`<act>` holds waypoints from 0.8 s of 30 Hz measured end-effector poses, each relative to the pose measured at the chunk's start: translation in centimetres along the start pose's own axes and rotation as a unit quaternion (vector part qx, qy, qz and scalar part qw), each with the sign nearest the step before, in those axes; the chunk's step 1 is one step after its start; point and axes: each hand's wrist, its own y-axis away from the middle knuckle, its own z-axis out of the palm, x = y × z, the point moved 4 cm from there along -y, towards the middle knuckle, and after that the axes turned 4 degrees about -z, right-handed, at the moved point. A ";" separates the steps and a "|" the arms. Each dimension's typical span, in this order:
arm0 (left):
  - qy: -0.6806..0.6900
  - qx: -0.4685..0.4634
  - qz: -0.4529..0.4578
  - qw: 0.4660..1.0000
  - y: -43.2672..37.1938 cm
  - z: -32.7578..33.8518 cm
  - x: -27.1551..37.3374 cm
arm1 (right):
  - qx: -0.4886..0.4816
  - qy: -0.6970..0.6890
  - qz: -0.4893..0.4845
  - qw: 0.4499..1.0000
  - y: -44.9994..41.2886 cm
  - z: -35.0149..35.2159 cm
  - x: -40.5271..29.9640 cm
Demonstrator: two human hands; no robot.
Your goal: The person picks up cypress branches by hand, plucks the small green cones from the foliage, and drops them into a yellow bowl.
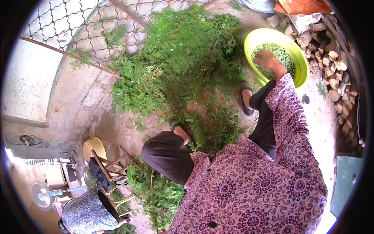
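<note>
My right hand [266,59] reaches into a yellow-green plastic basin [302,68] on the right. Many small pale green berries or cones [282,55] lie in the basin, and the hand is over them, fingers pointing down; whether it grips any cannot be seen. My left hand is out of view. Before me on the ground lies a large heap of cut evergreen branches [181,44] with feathery foliage, spreading between my feet. More cut branches [160,187] lie beside my left knee.
Split firewood [334,64] is stacked at the right. A wire mesh panel [90,26] stands at the upper left. At the lower left are a person in patterned clothing [87,212], an electric fan [43,196], a wooden chair frame [115,165] and a straw hat [95,148].
</note>
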 end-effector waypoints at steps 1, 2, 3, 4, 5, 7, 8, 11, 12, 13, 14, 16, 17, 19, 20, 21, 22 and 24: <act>-0.008 -0.005 -0.006 1.000 0.2 0.1 -0.3 | -0.003 -0.006 0.001 1.000 0.0 0.0 0.0; -0.015 -0.009 -0.010 1.000 0.4 0.3 -0.5 | -0.002 -0.005 0.003 1.000 0.0 0.0 0.1; -0.024 -0.016 -0.013 0.999 0.5 0.6 -0.7 | -0.001 -0.013 0.011 1.000 0.1 -0.1 -0.2; -0.032 -0.023 -0.015 0.999 0.6 0.9 -0.8 | 0.000 -0.021 0.018 1.000 0.2 -0.1 -0.3; -0.039 -0.030 -0.016 0.999 0.7 1.4 -0.8 | 0.002 -0.020 0.023 1.000 0.2 -0.1 -0.2; -0.050 -0.045 -0.015 0.998 0.7 1.9 -0.9 | 0.000 -0.025 0.022 0.999 0.2 -0.3 -0.5; -0.055 -0.053 -0.010 0.997 0.6 2.4 -0.6 | 0.000 -0.031 0.022 0.999 0.5 -0.4 -0.6; -0.082 -0.088 0.033 0.992 -0.6 3.5 0.5 | -0.034 -0.031 0.052 0.998 0.7 -0.8 -1.6; -0.103 -0.108 0.068 0.986 -1.2 4.7 1.4 | -0.038 -0.019 0.036 0.998 0.3 -0.4 -1.3; -0.138 -0.127 0.136 0.973 -2.2 5.8 2.4 | -0.036 -0.018 0.037 0.999 0.1 -0.1 -1.7; -0.184 -0.147 0.211 0.949 -3.2 7.4 3.4 | -0.038 -0.012 0.025 0.999 -0.4 0.2 -2.3; -0.089 -0.208 0.101 0.969 1.1 15.0 9.7 | -0.042 -0.014 0.040 0.998 -0.3 0.7 -2.4; 0.021 -0.162 0.024 0.986 5.4 16.9 13.7 | -0.049 -0.040 0.040 0.997 -0.9 1.9 -3.6; 0.065 -0.244 0.122 0.960 1.2 20.3 12.1 | -0.067 -0.053 -0.018 0.996 -2.4 5.2 -5.7; 0.053 -0.250 0.071 0.964 2.8 22.3 13.0 | -0.063 -0.052 -0.037 0.996 -2.6 8.1 -4.7; 0.041 -0.252 0.022 0.967 4.6 24.1 14.1 | -0.058 -0.053 -0.057 0.995 -2.7 11.2 -3.7; 0.018 -0.259 0.035 0.965 5.0 25.1 13.9 | -0.076 -0.048 -0.050 0.995 -2.4 13.9 -3.3; -0.005 -0.278 0.023 0.960 6.7 26.3 13.2 | -0.097 -0.040 -0.034 0.994 -0.8 19.0 -2.2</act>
